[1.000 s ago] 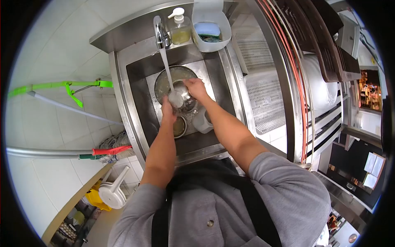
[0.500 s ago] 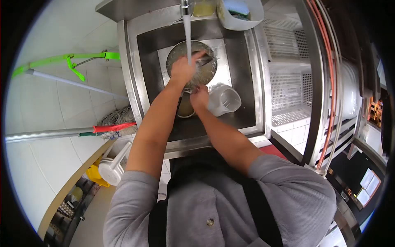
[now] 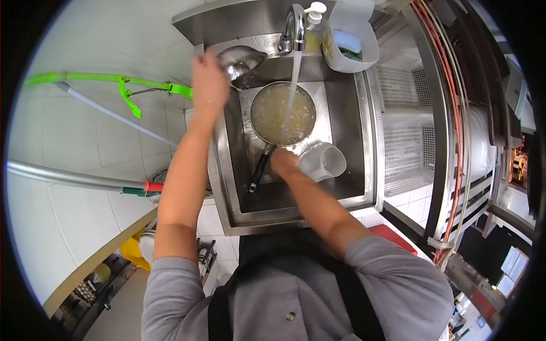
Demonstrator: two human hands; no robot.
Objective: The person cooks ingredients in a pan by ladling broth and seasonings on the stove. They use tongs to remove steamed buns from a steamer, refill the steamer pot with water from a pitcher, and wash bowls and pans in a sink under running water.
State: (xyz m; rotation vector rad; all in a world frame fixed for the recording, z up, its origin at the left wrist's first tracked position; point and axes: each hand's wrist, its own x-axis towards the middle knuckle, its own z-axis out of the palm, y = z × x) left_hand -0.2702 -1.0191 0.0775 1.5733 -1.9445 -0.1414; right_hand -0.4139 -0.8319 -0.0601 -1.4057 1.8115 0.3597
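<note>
My left hand (image 3: 209,85) is raised over the sink's left rim, its fingers closed on the edge of a shiny, shallow metal bowl (image 3: 242,55), which is tilted. In the sink, a round pan (image 3: 283,113) full of cloudy water sits under the running tap (image 3: 296,34). Its black handle (image 3: 260,171) points toward me. My right hand (image 3: 284,162) is low in the sink, just below the pan's near rim and beside the handle. It looks closed, with the fingertips hidden. A clear plastic jug (image 3: 323,161) lies right of it.
The steel sink (image 3: 372,142) has a soap pump bottle (image 3: 314,28) and a white tub with sponges (image 3: 351,48) behind it. White perforated baskets (image 3: 404,148) stand to the right. Mop poles (image 3: 79,177) and a green-handled tool (image 3: 131,85) are on the left.
My left hand has come out of the pan and up to the left, now holding the metal bowl. My right hand stays near the pan's rim. The camera view has shifted.
</note>
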